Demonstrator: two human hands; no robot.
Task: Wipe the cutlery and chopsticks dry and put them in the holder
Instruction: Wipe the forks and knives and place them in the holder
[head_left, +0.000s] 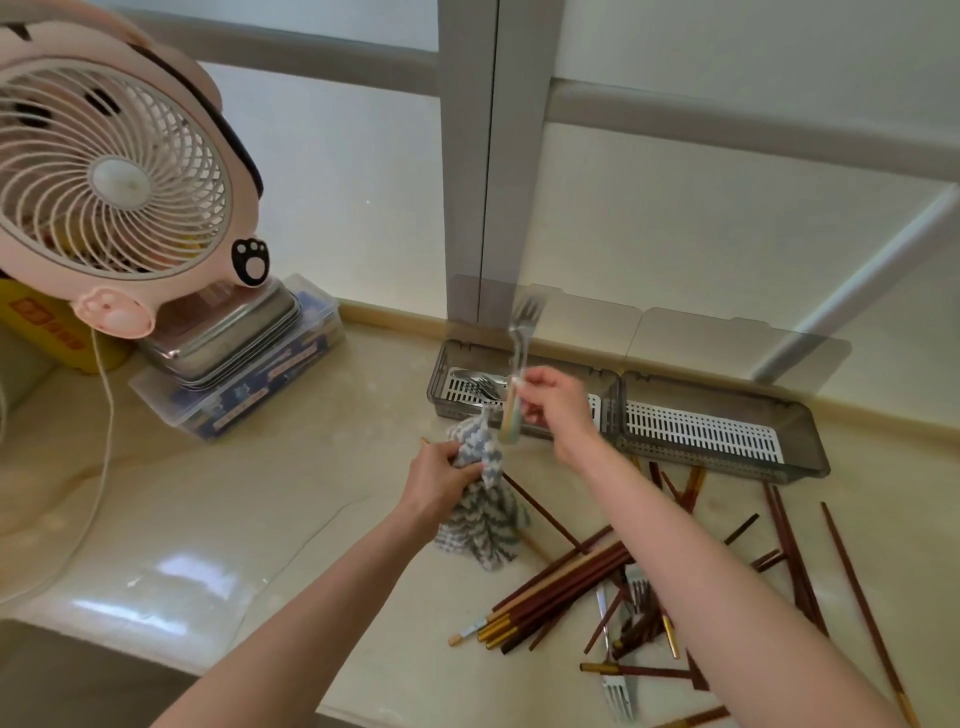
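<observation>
A pink fan (111, 176) is standing far left on the counter (260, 519), beside a stack of tins (228, 343). The left hand (441, 478) is gripping a striped cloth (483, 499), fingers curled round its upper part, the rest hanging toward the counter. Just right, the right hand (550, 400) is pinching a fork (519, 358) by its handle between thumb and fingers, holding it upright, tines up and blurred, over the holder's (727, 465) left compartment, where some cutlery (480, 385) is lying. Chopsticks (571, 587) and more forks (618, 693) are lying scattered on the counter nearer the person, partly under the right forearm.
</observation>
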